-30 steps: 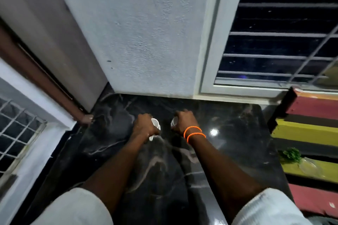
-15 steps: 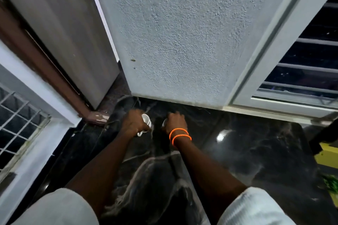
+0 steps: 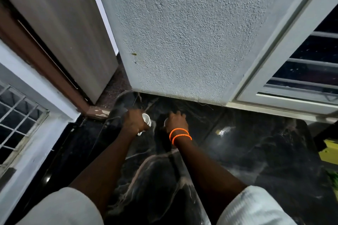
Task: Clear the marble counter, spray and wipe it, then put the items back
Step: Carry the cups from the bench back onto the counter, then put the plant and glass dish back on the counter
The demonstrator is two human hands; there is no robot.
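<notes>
With the dark marble surface [image 3: 247, 151] otherwise bare and glossy, this looks like the put-back stage: the left hand [image 3: 133, 121] grips a white cup [image 3: 146, 119] and the right hand [image 3: 177, 121] curls over another cup [image 3: 166, 121], barely visible, near the wall.

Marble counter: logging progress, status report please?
Left hand grips small white cup. Right hand grips another, mostly hidden. Both near wall end of black marble counter. Nothing blocking.

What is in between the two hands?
Only bare dark marble counter, seen in the head view. The left hand holds a white cup; the right hand grips another.
</notes>
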